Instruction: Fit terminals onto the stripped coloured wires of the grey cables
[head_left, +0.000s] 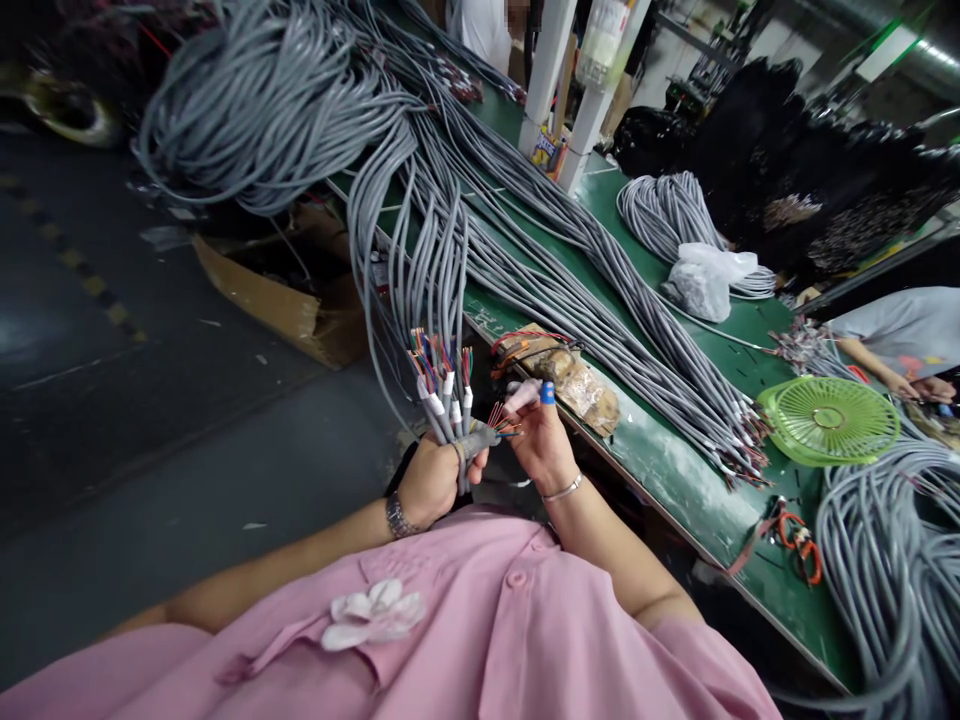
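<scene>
My left hand [435, 482] is wrapped round several grey cables [444, 422], whose white-banded ends point up and show thin coloured wires. One cable end with a grey sheath [477, 438] lies across the top of that fist, its red and blue wires fanned toward the right. Beside those wires is my right hand [541, 440], palm turned up and fingers curled, with pale coverings on some fingertips and a blue one on another. Its fingers meet near the wire tips; whether they pinch a wire is too small to tell.
Long bundles of grey cable [600, 300] cover the green table [667, 470]. A taped block [589, 395] sits at its edge. Farther right are a green fan [829, 420], orange-handled scissors [801, 548] and another person's hands [919, 390]. A cardboard box [262, 305] stands at left.
</scene>
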